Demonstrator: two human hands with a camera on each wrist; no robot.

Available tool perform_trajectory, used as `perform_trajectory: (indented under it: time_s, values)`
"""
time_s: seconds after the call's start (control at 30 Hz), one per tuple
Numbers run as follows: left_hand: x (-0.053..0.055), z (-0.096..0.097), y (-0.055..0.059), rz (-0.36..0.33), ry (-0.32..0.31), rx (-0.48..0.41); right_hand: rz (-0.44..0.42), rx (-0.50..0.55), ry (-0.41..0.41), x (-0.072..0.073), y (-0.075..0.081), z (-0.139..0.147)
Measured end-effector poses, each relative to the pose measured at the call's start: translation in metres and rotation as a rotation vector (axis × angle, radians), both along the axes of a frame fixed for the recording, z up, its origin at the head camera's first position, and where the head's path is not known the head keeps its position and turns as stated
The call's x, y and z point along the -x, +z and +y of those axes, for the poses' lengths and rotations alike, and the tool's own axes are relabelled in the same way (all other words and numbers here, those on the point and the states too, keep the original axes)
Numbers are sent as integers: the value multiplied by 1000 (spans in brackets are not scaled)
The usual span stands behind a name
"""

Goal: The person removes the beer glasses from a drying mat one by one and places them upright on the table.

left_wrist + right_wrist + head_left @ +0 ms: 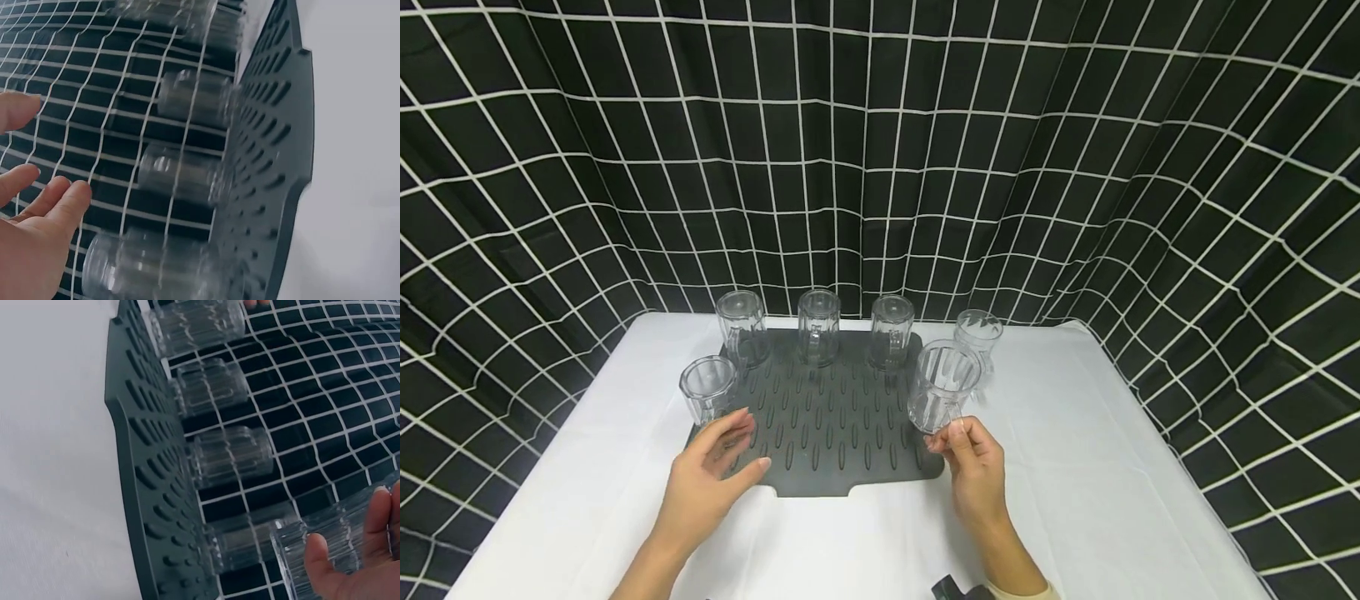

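Note:
My right hand [977,467] pinches the handle of a clear glass mug [946,383] above the right edge of a dark grey ribbed mat [827,417]. In the right wrist view, that mug [331,540] lies close to the thumb and fingers. My left hand [707,483] is open, thumb apart from the fingers, just in front of another clear mug [707,383] at the mat's left side. Its fingers partly cover that mug; nothing is between them in the left wrist view. Three more mugs stand along the mat's back: left [741,329], middle [818,327], right [891,332].
Another clear glass [979,329] stands off the mat on the white tablecloth [1075,467], partly behind the held mug. Black cloth with a white grid [865,167] hangs behind and at both sides of the table.

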State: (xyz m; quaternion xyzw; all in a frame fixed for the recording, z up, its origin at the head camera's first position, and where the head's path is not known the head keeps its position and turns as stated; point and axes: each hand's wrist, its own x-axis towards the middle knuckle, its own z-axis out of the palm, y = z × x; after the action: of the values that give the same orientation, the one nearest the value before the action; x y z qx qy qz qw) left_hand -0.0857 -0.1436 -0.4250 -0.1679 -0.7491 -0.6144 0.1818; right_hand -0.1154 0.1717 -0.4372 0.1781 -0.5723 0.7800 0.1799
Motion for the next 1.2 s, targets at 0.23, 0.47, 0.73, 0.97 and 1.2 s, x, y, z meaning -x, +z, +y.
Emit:
perform_trajectory:
  time_s: [0.23,0.47,0.73,0.97,1.2]
  values:
    - [-10,-20,-2,29,192,-40,21,12,-29,1,3,12]
    - [-8,-34,-22,-88,401,-70,48,69,-53,1,6,23]
    - [6,-58,-51,-271,454,30,47,83,-114,3,12,38]
    - [10,-72,-71,-399,393,172,50,106,-157,7,18,51]
    - [13,-80,-81,-471,376,254,116,157,-135,11,22,62]
